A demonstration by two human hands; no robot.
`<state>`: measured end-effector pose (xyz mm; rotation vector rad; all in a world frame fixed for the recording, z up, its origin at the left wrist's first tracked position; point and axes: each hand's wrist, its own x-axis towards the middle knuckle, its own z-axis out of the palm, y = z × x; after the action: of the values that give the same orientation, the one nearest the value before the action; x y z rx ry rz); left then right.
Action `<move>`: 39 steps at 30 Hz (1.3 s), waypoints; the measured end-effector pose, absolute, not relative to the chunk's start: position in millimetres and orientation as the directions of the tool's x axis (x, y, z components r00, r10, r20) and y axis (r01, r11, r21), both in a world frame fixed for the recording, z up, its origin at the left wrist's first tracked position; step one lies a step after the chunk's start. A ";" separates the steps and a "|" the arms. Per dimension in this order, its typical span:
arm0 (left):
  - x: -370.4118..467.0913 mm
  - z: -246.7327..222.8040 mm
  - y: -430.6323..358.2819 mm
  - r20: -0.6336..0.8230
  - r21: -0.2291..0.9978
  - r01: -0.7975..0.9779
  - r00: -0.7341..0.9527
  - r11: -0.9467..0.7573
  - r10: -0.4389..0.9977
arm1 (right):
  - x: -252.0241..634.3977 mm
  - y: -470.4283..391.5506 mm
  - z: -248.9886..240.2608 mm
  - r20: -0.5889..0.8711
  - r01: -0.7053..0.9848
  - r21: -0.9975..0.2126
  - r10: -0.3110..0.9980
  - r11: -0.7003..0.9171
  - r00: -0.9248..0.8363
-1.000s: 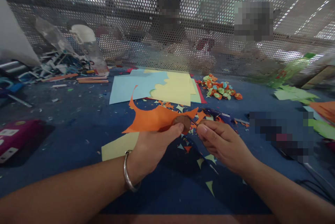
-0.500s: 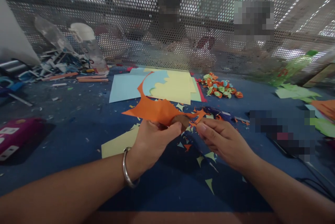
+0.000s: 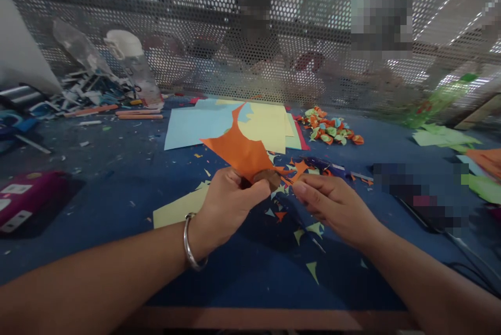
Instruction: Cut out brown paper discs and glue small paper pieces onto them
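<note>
My left hand (image 3: pixel 230 202), a silver bangle on its wrist, grips a cut-out sheet of orange paper (image 3: pixel 245 152) with curved edges. Under the same thumb is a brown round disc (image 3: pixel 267 179), pressed against the paper. My right hand (image 3: pixel 331 202) is closed in a pinch just right of the disc. A thin dark tip shows at its fingers; the rest of that thing is hidden in the hand. Orange, green and blue paper scraps (image 3: pixel 313 228) lie on the blue table below both hands.
Light blue and yellow sheets (image 3: pixel 262 129) lie ahead, beside a pile of small coloured paper pieces (image 3: pixel 329 126). A purple power strip (image 3: pixel 31 199) is at left, a clear bottle (image 3: pixel 136 71) behind it. A perforated metal screen (image 3: pixel 188 37) stands at the back.
The orange paper has turned in my left hand, its curved tip swinging right and its left point moving right. My right hand has stayed in about the same place.
</note>
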<state>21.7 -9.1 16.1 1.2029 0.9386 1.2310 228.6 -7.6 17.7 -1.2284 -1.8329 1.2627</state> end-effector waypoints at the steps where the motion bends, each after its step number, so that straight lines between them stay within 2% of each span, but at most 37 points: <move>1: 21.1 15.7 -8.7 0.084 0.983 -0.173 0.142 -0.059 0.986 | 228.9 -7.5 17.5 -0.030 0.358 -0.925 0.915 0.128 -0.402; 9: 18.3 12.2 -6.2 0.005 0.987 -0.156 0.217 0.029 0.976 | 229.3 -5.9 17.4 -0.036 0.412 -0.900 0.918 0.141 -0.394; 16: 17.7 17.2 -5.4 0.004 0.978 -0.203 0.262 0.051 0.965 | 229.2 -5.3 21.1 -0.039 0.428 -0.891 0.913 0.153 -0.406; 25: 18.7 18.5 -5.5 0.019 0.981 -0.192 0.235 0.027 0.972 | 229.4 -5.6 19.0 -0.029 0.432 -0.886 0.912 0.167 -0.410; 39: 17.1 17.3 -4.6 -0.057 0.974 -0.202 0.226 0.104 0.972 | 228.9 -6.7 20.9 -0.026 0.406 -0.900 0.912 0.157 -0.410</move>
<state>17.1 -4.6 17.3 1.0908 0.9323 1.0831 228.9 -6.7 20.9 -1.2497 -1.8972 1.2134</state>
